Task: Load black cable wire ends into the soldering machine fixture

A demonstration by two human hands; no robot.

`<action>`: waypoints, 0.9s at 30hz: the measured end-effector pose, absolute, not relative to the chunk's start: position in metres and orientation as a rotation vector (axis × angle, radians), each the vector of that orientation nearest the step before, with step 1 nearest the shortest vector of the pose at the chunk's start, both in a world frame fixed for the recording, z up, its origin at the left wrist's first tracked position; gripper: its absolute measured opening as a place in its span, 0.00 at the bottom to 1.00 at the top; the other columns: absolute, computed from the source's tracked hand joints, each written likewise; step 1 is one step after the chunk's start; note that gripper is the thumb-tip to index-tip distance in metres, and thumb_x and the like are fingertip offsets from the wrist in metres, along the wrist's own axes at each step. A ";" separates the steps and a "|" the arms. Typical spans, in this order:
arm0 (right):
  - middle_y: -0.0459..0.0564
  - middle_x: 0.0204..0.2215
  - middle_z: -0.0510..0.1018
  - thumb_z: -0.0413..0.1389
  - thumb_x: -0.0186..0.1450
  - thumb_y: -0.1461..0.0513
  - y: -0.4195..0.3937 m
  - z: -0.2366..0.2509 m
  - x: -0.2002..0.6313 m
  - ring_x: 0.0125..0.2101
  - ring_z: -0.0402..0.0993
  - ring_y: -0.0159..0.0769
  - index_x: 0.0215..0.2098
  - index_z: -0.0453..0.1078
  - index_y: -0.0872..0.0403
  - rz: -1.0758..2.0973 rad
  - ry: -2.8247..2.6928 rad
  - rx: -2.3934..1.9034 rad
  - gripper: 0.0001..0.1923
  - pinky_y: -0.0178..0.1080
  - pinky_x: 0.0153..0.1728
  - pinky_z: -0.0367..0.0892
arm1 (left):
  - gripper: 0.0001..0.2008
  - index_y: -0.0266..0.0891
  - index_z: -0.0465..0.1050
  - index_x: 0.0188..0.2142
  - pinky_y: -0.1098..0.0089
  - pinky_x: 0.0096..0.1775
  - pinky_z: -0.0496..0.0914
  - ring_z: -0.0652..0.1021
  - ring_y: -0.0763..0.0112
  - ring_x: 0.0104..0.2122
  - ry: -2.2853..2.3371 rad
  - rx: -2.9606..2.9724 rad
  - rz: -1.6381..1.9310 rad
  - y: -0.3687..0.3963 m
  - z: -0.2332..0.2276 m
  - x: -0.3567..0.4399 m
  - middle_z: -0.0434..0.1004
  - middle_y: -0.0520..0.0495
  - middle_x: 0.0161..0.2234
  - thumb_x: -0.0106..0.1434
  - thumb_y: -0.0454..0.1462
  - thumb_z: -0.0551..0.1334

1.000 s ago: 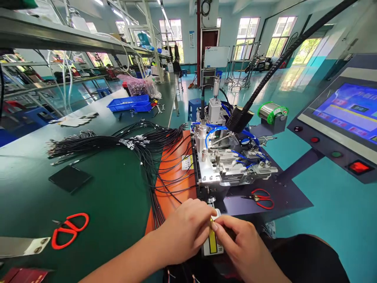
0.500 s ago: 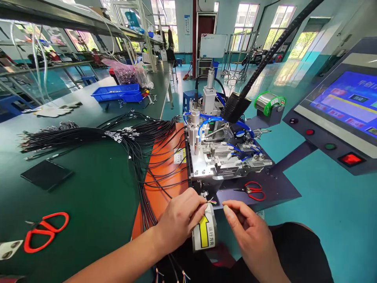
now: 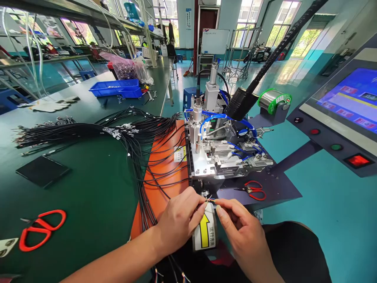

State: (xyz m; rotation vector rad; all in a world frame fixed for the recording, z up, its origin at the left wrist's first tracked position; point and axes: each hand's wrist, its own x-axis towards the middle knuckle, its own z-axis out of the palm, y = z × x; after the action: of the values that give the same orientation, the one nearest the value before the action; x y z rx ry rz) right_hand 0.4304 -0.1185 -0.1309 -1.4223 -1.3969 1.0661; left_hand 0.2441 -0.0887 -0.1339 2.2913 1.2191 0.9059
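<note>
My left hand (image 3: 181, 220) is closed in a pinch around the end of a black cable, whose thin coloured wires (image 3: 211, 199) fan out past the fingertips. From the right, my right hand (image 3: 246, 236) meets these wires, its forefinger and thumb closing at their tips. Just below the fingertips is a rounded machine part with a white label (image 3: 208, 230) bearing a yellow arrow. Directly ahead stands a metal bench machine (image 3: 224, 157) with cylinders and blue air tubes. The cable's run behind my left hand is hidden.
Black cables (image 3: 143, 188) lie over the orange mat (image 3: 163, 181) and green table (image 3: 97, 204). Red-handled scissors (image 3: 43, 230) rest at left; red-handled snips (image 3: 255, 190) lie beside the machine. A solder spool (image 3: 273, 101), control screen (image 3: 350, 98) and blue tray (image 3: 118, 89) stand around.
My right hand has moved left, bringing its fingertips to the coloured wires. My left hand keeps its pinch in nearly the same place. The view has shifted slightly.
</note>
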 end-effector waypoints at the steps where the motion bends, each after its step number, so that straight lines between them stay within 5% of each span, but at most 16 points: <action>1: 0.52 0.38 0.78 0.54 0.69 0.52 -0.119 -0.131 0.431 0.37 0.75 0.39 0.44 0.76 0.52 1.066 -1.416 -1.423 0.15 0.35 0.34 0.71 | 0.08 0.38 0.73 0.42 0.69 0.32 0.65 0.71 0.69 0.32 1.225 2.292 0.908 -0.089 -0.134 0.244 0.71 0.46 0.33 0.72 0.36 0.55; 7: 0.51 0.37 0.77 0.51 0.71 0.57 -0.121 -0.129 0.431 0.33 0.75 0.35 0.46 0.73 0.52 0.877 -1.625 -1.444 0.12 0.34 0.33 0.71 | 0.09 0.38 0.73 0.39 0.68 0.32 0.64 0.70 0.69 0.30 1.269 2.353 0.884 -0.090 -0.134 0.246 0.69 0.47 0.31 0.72 0.36 0.54; 14: 0.53 0.39 0.75 0.47 0.72 0.64 -0.125 -0.136 0.423 0.38 0.76 0.37 0.53 0.69 0.53 0.517 -1.920 -1.320 0.14 0.38 0.42 0.71 | 0.11 0.38 0.72 0.35 0.69 0.30 0.64 0.70 0.70 0.29 1.337 2.418 0.868 -0.091 -0.134 0.248 0.69 0.48 0.30 0.72 0.36 0.53; 27: 0.50 0.37 0.77 0.53 0.71 0.62 -0.118 -0.137 0.429 0.36 0.75 0.34 0.46 0.73 0.51 0.418 -1.772 -1.383 0.09 0.34 0.38 0.71 | 0.09 0.37 0.71 0.35 0.70 0.30 0.64 0.70 0.70 0.29 1.312 2.311 0.928 -0.091 -0.134 0.248 0.69 0.48 0.31 0.71 0.35 0.55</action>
State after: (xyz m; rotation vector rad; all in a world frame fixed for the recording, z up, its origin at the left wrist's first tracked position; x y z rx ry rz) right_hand 0.4295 -0.1179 -0.1370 -1.3827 -1.7721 0.4177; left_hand 0.2476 -0.0908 -0.1336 2.3107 1.3121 0.9281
